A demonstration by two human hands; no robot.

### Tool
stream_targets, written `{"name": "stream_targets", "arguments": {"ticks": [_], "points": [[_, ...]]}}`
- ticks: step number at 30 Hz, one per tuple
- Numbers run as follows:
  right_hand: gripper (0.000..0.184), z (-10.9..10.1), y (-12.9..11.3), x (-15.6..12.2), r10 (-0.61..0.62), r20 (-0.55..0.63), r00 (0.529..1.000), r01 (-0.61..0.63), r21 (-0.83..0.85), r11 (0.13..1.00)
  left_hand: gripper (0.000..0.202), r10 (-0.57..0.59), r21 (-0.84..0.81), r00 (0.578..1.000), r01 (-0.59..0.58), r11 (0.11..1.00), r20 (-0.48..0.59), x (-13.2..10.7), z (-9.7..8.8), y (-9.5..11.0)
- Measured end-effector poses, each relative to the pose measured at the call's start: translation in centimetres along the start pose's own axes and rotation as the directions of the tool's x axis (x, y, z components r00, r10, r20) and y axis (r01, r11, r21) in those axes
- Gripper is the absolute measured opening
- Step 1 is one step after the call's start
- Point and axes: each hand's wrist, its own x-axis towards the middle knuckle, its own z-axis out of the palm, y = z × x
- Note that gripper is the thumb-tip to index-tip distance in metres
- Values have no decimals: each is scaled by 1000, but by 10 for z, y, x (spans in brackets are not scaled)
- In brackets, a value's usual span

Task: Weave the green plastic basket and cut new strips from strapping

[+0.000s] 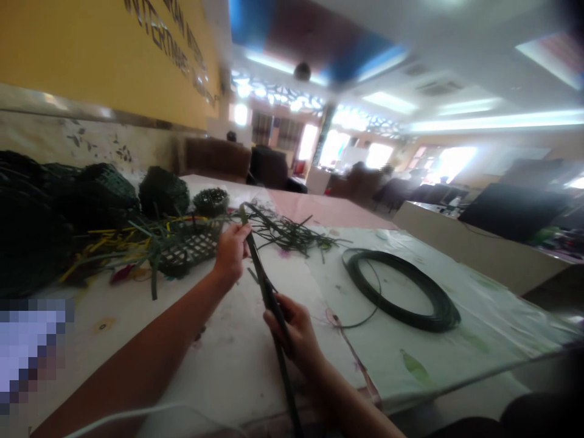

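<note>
A long dark green strip [262,277] runs from the table's middle down toward me. My left hand [232,250] pinches it near its far end, fingers closed. My right hand [294,331] grips the same strip lower down, fingers wrapped round it. Just left of my left hand lies a partly woven green basket base [187,249] with loose ends sticking out.
A coil of dark green strip [399,289] lies on the white table [479,316] to the right. Loose green offcuts [292,234] sit behind. Yellow and green strips [109,243] and dark woven baskets [162,190] crowd the left. The table edge runs near me.
</note>
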Motion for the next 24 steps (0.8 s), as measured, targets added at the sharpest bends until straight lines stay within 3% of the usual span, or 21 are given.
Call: {"name": "stream_targets", "arguments": {"ticks": [4, 9, 13, 18, 24], "points": [[27, 1, 5, 0, 54, 3, 999, -54, 40, 998, 29, 22, -5, 1000, -22, 1000, 10, -2, 1, 0], [35, 0, 6, 0, 51, 1, 999, -50, 133, 990, 30, 9, 4, 995, -9, 1000, 98, -17, 10, -7], [32, 0, 2, 1, 30, -13, 999, -28, 118, 993, 32, -5, -14, 998, 6, 1000, 69, -20, 12, -9], [25, 0, -1, 0, -10, -16, 1000, 11, 49, 999, 26, -39, -54, 998, 41, 998, 46, -8, 5, -1], [26, 1, 5, -1, 8, -15, 1000, -8, 32, 999, 26, 15, -98, 1000, -13, 995, 14, -2, 3, 5]]}}
